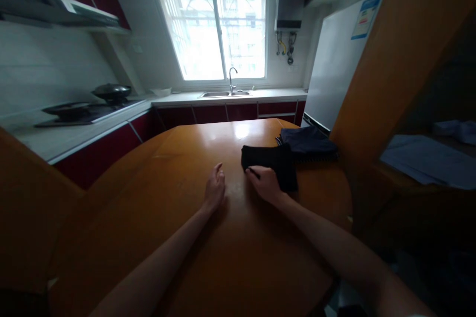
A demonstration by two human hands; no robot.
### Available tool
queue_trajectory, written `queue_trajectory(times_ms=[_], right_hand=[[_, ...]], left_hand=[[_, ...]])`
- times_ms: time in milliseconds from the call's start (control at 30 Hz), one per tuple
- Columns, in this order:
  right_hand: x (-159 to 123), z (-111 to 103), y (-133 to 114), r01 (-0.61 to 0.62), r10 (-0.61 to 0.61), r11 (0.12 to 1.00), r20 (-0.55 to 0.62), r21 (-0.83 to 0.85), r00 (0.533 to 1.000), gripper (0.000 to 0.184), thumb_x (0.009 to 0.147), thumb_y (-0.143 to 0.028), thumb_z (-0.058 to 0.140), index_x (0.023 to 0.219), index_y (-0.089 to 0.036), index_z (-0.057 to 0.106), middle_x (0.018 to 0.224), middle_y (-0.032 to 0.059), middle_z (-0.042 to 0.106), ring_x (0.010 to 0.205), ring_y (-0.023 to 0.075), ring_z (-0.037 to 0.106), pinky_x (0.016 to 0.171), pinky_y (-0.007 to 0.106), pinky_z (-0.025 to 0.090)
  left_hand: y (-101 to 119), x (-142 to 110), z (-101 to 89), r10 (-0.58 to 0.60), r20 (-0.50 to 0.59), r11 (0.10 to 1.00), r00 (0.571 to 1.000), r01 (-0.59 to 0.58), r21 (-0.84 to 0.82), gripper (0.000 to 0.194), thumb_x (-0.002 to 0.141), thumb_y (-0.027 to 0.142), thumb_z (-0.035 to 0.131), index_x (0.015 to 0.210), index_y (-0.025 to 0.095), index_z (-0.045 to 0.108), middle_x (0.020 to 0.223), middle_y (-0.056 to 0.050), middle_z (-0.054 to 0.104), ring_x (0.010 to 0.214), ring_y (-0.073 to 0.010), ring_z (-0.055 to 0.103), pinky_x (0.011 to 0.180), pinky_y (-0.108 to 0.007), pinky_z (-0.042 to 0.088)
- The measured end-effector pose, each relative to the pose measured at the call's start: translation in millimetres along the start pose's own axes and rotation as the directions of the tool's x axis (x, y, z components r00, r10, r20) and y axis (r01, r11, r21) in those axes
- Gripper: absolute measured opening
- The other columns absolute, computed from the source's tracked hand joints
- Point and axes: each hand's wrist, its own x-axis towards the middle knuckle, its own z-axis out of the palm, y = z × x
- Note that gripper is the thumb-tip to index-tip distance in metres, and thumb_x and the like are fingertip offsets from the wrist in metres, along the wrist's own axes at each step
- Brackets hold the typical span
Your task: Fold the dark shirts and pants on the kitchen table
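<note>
A black folded piece of cloth [277, 158] lies on the wooden table, right of the middle. My right hand [266, 183] is at its near left corner, with the fingers closed on the fabric and a bit of black showing between thumb and fingers. To the left, apart from the cloth, my left hand [214, 189] is over the table with its fingers loosely apart and nothing in them. Behind the black cloth, to its right, sits a stack of folded dark blue cloth [308, 139], close against it.
The round wooden table [156, 198] spans the foreground. Beyond it stand a counter with a sink [215, 94], a stove with a wok [111, 91] and a pan [67, 109], and a fridge [334, 59]. White papers or cloths [427, 161] lie far right.
</note>
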Motion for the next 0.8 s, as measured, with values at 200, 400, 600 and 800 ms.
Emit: queue_trajectory(times_ms=[200,400,600,800], right_hand=[[-19.2,16.4,-25.0,0.099,-0.160,0.975,0.319,0.199,0.934,0.032,0.098,-0.038,0.051,0.094,-0.022,0.078,0.096,0.0022,0.076,0.091,0.0218,0.067,0.084,0.030,0.048],[1.6,-6.6,25.0,0.088,-0.030,0.971,0.253,-0.221,0.967,0.028,0.089,-0.035,0.066,0.111,-0.020,0.076,0.126,0.0130,0.067,0.120,0.0278,0.056,0.104,0.040,0.042],[4.4,-11.4,30.5,0.181,-0.041,0.867,0.296,-0.464,0.954,0.032,0.087,-0.029,0.070,0.118,-0.021,0.073,0.134,0.0154,0.060,0.126,0.0325,0.048,0.106,0.046,0.036],[-9.2,-5.8,-4.8,-0.028,0.161,0.893,0.260,-0.448,0.952,0.041,0.098,-0.050,0.050,0.084,-0.020,0.075,0.090,0.0148,0.072,0.088,0.0283,0.065,0.076,0.036,0.044]], left_hand=[[-0.9,1.9,-20.0,-0.052,0.049,0.998,0.997,0.051,0.033,0.039,0.094,0.024,0.044,0.127,0.017,0.061,0.129,-0.011,0.065,0.119,-0.0247,0.061,0.107,-0.042,0.046],[13.7,-6.6,-33.0,0.047,0.281,0.890,0.959,-0.168,0.424,0.029,0.094,0.032,0.055,0.116,0.019,0.070,0.116,-0.012,0.069,0.113,-0.0284,0.061,0.102,-0.043,0.044],[28.9,-7.1,-52.1,-0.007,0.444,0.947,0.896,-0.137,0.292,0.037,0.090,0.051,0.058,0.084,0.018,0.074,0.078,-0.007,0.069,0.072,-0.0212,0.063,0.068,-0.030,0.046],[31.5,-15.1,-43.8,-0.175,0.598,0.955,0.782,0.283,-0.092,0.038,0.086,0.048,0.059,0.099,0.015,0.074,0.084,-0.005,0.072,0.074,-0.0175,0.063,0.064,-0.024,0.046]])
